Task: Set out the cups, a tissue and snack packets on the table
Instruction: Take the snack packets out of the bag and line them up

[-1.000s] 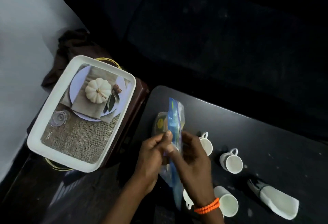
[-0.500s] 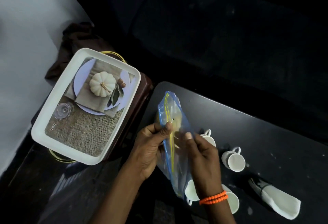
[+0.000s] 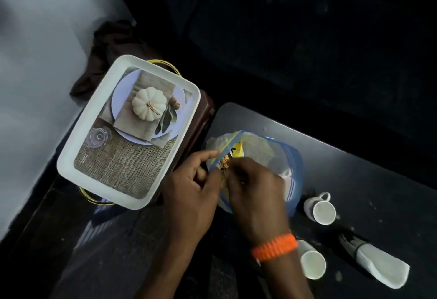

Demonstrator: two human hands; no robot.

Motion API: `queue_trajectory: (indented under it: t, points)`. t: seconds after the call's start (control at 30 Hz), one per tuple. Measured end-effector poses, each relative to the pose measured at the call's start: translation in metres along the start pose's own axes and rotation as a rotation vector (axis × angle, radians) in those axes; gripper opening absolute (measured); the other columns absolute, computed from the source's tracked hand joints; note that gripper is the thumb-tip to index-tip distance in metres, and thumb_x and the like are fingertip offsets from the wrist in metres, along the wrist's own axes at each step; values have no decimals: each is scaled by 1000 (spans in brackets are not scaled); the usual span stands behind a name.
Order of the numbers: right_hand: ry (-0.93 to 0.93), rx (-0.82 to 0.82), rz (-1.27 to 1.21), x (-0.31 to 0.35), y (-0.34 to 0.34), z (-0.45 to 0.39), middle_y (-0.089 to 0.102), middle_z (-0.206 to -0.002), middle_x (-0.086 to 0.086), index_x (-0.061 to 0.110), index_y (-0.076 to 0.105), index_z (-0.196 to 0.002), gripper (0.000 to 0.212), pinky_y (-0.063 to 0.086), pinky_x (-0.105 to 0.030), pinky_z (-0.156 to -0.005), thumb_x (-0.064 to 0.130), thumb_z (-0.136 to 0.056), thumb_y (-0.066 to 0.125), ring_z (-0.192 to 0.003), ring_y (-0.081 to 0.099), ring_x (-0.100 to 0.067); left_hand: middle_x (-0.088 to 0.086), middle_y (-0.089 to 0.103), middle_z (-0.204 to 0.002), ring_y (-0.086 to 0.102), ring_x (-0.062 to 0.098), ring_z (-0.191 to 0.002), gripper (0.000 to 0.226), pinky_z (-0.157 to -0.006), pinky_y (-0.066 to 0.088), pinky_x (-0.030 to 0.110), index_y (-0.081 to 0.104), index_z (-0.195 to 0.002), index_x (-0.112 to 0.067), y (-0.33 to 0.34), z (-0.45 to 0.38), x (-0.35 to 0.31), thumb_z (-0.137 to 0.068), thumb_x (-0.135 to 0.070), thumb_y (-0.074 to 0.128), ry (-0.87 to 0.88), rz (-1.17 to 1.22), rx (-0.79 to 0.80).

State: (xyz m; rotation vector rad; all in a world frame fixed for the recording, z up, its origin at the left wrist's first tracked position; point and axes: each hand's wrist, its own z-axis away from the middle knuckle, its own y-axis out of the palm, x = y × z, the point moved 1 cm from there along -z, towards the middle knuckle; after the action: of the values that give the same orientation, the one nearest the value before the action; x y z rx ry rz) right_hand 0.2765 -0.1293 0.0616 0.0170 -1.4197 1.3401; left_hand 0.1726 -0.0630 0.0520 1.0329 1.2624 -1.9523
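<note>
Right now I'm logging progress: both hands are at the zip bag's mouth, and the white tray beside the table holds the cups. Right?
Not quite. The head view shows the cups on the black table, not in the white tray. The left hand and right hand are at the zip bag.

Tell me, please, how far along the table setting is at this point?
Two cups and the rolled tissue already sit on the table. In hand: the left hand holds the zip bag open while the right hand reaches inside. No snack packets are out yet.
</note>
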Motion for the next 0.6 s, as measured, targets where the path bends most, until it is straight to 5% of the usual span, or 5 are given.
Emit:
queue_trajectory:
  t: [0.13, 0.23, 0.33, 0.5, 0.6]
  points:
    - [238, 206, 300, -24, 65, -56, 65, -125, -19, 6, 63, -121, 31, 52, -38, -91, 24, -95, 57, -113, 65, -37, -8, 51, -52, 50, 7, -47, 23, -54, 48, 27, 75, -98, -43, -7, 3, 8, -84, -27, 69, 7, 8, -23]
    - [245, 175, 364, -26, 76, -77, 72, -119, -19, 5, 69, -114, 25, 55, -40, -89, 18, -95, 58, -110, 69, -38, -7, 52, -53, 51, 4, -49, 24, -58, 48, 27, 75, -101, -43, -11, 4, 16, -85, -26, 69, -19, 22, -27]
    - [79, 171, 426, -8, 60, -68, 72, -113, -13, 15, 73, -106, 27, 51, -39, -86, 34, -95, 59, -108, 66, -35, -5, 53, -57, 51, 6, -52, 33, -60, 47, 21, 70, -120, -36, -16, 2, 23, -89, -26, 69, -62, 35, -114]
    - [-340, -88, 72, 38, -37, 6, 60, -100, 8, 29, 72, -95, 24, 46, -25, -86, 43, -77, 80, -99, 57, -15, -13, 47, -57, 44, 5, -53, 31, -54, 39, 13, 67, -112, -50, -25, -4, 25, -97, -23, 69, -64, 113, -150]
    - [-219, -224, -221, 28, -103, 4, 75, -112, 7, 30, 72, -112, 38, 59, -26, -86, 47, -81, 85, -102, 74, -11, -13, 44, -57, 42, 5, -53, 43, -53, 38, 14, 67, -109, -49, -30, -4, 26, -97, -7, 68, -58, 135, -127]
